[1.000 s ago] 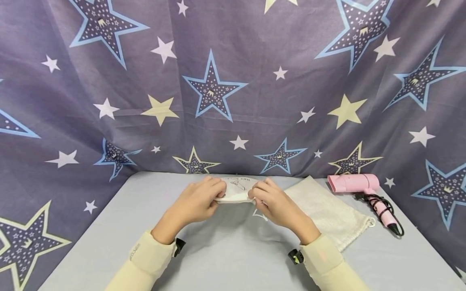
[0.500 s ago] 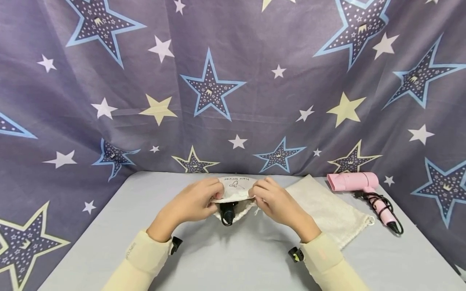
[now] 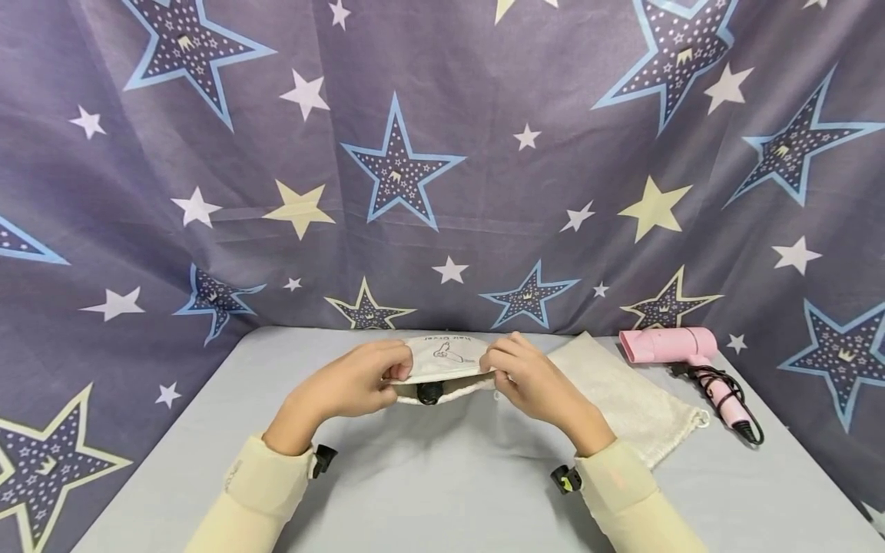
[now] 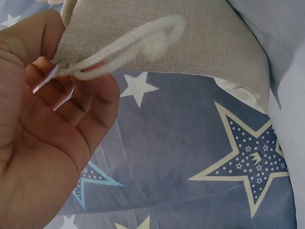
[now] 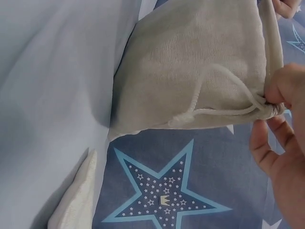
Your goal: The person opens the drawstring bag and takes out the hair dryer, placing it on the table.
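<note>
A cream drawstring bag (image 3: 442, 361), printed "Hair Dryer" with a small drawing, is stretched between both hands above the table. My left hand (image 3: 353, 378) pinches the left corner of its mouth. At the right corner, the right hand (image 3: 539, 385) pinches the rim with thumb and fingers. Inside the parted mouth shows a ribbed black end (image 3: 429, 392) of something whose other parts the cloth hides. White drawstring loops hang at both corners: one cord (image 4: 119, 47) shows in the left wrist view, another cord (image 5: 221, 110) in the right wrist view.
A second cream bag (image 3: 615, 399) lies flat on the grey table (image 3: 442, 491), right of the hands. Beyond it, near the right edge, lies a pink hair dryer (image 3: 667, 346) with its black cord wound round the handle. A star-patterned curtain (image 3: 442, 169) stands behind.
The bag's mouth came into view, with the black end hanging out half a second ago; now that end sits farther inside. Both hands have spread apart, widening and flattening the mouth.
</note>
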Demonstrator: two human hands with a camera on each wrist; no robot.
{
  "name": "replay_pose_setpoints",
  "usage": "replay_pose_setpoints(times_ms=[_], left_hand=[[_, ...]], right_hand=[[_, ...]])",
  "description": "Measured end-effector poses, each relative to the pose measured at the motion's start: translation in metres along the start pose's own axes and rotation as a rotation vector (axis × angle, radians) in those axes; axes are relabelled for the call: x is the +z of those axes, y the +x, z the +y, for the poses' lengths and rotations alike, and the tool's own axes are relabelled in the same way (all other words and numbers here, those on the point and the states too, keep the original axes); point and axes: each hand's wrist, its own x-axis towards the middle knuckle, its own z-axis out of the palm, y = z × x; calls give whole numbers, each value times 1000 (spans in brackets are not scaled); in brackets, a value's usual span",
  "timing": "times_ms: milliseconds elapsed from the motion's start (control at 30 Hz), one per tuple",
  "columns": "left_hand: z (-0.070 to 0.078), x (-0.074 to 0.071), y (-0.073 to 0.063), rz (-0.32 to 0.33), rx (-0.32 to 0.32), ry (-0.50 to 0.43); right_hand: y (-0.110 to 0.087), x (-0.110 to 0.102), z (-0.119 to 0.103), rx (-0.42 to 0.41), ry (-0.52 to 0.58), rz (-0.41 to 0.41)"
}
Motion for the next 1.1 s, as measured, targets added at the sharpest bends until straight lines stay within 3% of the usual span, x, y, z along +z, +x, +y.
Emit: replay_pose_setpoints(times_ms=[633,833,1100], left_hand=[[16,-7,-2,-81,-22,-54],[16,-11,-6,-66,-51,-38],[18,-4,0,-63,-12,-7]], right_hand=[[-6,5,10,8,26,44],[-5,4,10,5,32,47],[-6,3,9,9,23,38]])
